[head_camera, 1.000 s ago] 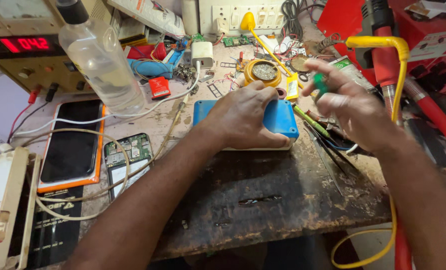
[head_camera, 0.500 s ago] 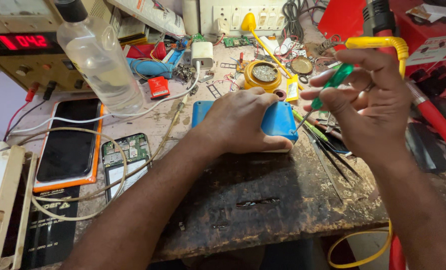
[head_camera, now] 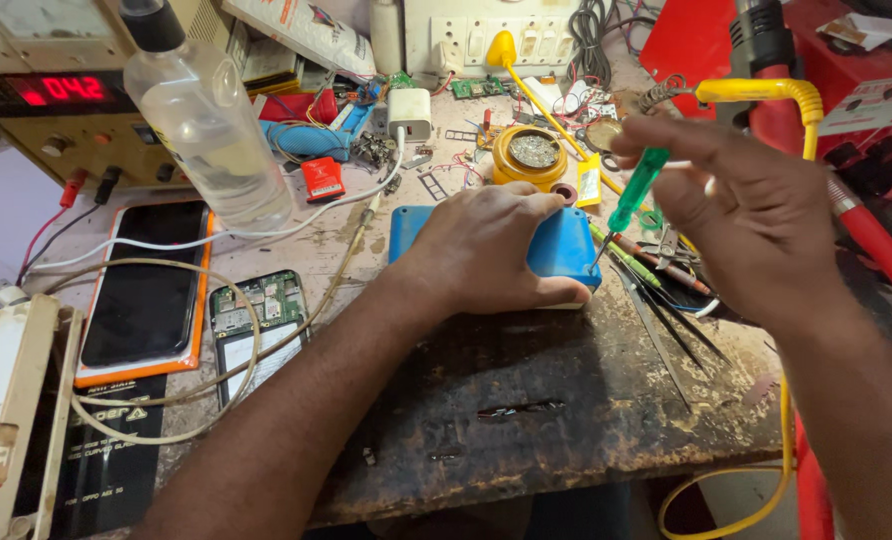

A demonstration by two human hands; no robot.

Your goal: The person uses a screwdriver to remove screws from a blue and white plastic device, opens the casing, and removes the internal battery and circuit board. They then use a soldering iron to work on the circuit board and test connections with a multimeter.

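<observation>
- Left hand is lying flat, palm down, on the blue phone-sized device, fingers spread a bit and pressing it onto the worn wooden bench. Good, that thing looks like it'd slide otherwise.
- Right hand is up off the bench just to the right of the device, pinching a small green-handled screwdriver between thumb and fingers. The tip points down at the device's right edge, very close to it. Can't tell if it's actually touching.
- If I were doing this bit, I'd keep the palm weight on the device and get the tip seated square before turning. At that slant it looks like it could skid off.
- Watch the left thumb, it sits right along the near edge not far from the tip.
- Under the right hand there's a mess of tweezers and probes. Easy to knock those with the wrist.
- The yellow cable loops right above the right hand, so I'd mind it doesn't snag.
- Far to the left of the left hand: an opened phone board, an orange-edged phone and a clear bottle, all well out of the way.
</observation>
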